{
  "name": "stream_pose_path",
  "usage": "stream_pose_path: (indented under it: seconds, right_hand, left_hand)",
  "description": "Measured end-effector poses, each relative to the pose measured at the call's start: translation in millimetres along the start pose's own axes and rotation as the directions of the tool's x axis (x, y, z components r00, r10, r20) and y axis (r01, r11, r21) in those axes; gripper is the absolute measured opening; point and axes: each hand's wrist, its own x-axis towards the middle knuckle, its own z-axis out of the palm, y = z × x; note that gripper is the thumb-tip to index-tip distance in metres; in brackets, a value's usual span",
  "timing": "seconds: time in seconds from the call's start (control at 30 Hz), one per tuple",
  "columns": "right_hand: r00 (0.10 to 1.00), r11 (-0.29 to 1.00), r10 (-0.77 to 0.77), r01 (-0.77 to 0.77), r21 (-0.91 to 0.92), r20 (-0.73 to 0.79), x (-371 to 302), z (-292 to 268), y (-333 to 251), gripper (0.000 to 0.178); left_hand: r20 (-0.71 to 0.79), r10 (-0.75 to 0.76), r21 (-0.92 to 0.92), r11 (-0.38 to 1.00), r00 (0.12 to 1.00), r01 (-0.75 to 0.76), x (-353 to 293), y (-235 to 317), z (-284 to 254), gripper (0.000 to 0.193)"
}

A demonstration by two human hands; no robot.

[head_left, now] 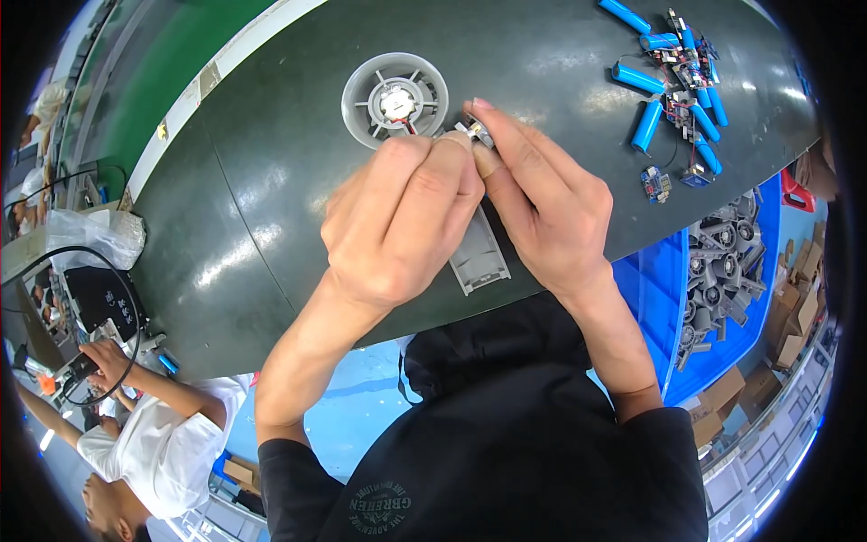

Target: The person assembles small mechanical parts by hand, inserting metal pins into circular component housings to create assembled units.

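The small grey metal-and-plastic component (476,135) is pinched between the fingers of the left hand (397,221) and right hand (537,203) just beside the round grey plastic fan housing (395,99) on the dark green counter (271,181), and is best kept steady with its thin wires unstrained.

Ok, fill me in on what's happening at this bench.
A person has both hands over a dark green belt. The left hand and right hand together pinch a small metal part beside a round grey fan housing, which has red and black wires. A grey handle piece lies under the hands. Blue batteries with circuit boards lie at the far right, and a blue bin holds more grey parts. Another person works at lower left.
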Motion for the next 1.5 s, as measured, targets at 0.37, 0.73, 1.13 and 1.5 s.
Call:
stream_pose_path:
  seconds: [0.37,0.73,1.13,1.5]
  right_hand:
    - [1.0,1.0,-0.024,0.024,-0.006,0.0,0.8,1.0,1.3,0.035]
    - [0.999,0.996,-0.031,0.027,-0.088,-0.044,-1.9,4.1,-0.6,0.04]
    - [0.996,0.995,-0.051,0.045,-0.086,-0.071,-0.3,6.7,0.8,0.039]
    - [0.999,1.0,-0.029,0.029,-0.011,-0.022,0.5,3.6,-0.8,0.033]
  left_hand:
    - [0.033,0.02,0.002,1.0,0.999,-0.021,1.0,-1.8,-2.7,0.028]
    - [0.018,0.011,0.031,0.999,1.0,-0.011,1.4,1.1,0.2,0.027]
    - [0.008,-0.002,0.057,0.998,1.0,0.001,2.3,0.9,0.7,0.024]
    - [0.013,0.101,0.037,0.994,0.995,-0.102,-1.3,-7.4,-0.4,0.029]
